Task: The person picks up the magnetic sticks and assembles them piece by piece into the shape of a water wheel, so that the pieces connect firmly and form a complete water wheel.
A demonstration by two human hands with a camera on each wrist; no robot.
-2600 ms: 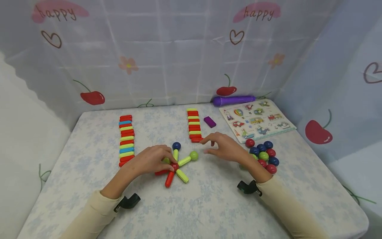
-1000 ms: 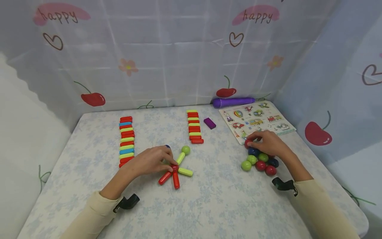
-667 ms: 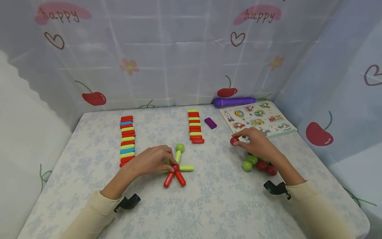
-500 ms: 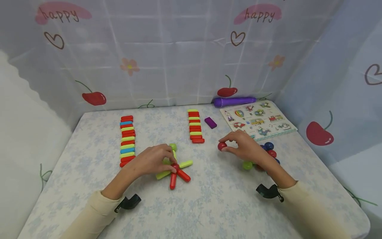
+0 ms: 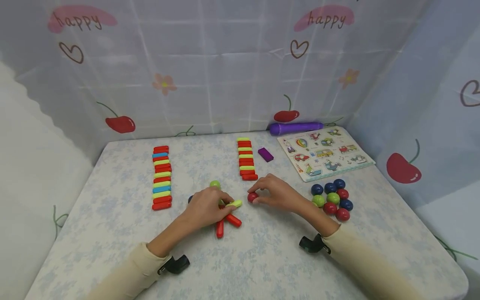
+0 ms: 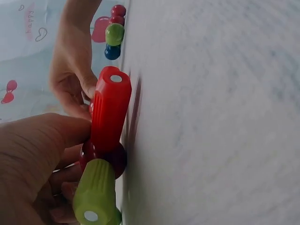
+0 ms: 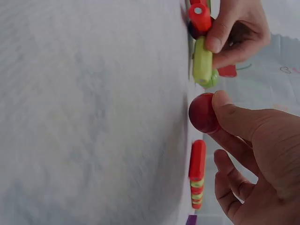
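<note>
Red ball point(image 5: 252, 196) is sitting pinched between the thumb and fingers of the right hand point(image 5: 275, 194), low on the table point(image 5: 262, 258), just beside the tip of a green stick point(image 5: 234, 203) that is poking out of the stick toy point(image 5: 224, 212). In the right wrist view the red ball point(image 7: 203, 113) is looking close to that green stick point(image 7: 202, 61), but it is hard to tell if they are touching. The left hand point(image 5: 205, 206) is lying over the middle of the stick toy with its fingers curled round the sticks, holding them, so most of the toy is hiding under it. Two red sticks point(image 5: 226, 223) are peeking out below that hand, a green ball point(image 5: 215, 184) is showing above it, and a dark blue bit point(image 5: 190, 199) is showing at its left edge. Both arms are reaching forward in cream sleeves point(image 5: 360, 262). To the right of the hand with the ball, a bunch of balls point(image 5: 333, 199) is waiting near the wrist. Just past the fingertips a short row of sticks point(image 5: 245, 159) is lying, with open table between. A longer row of sticks point(image 5: 161, 177) is lying well away, left of the other hand.
</note>
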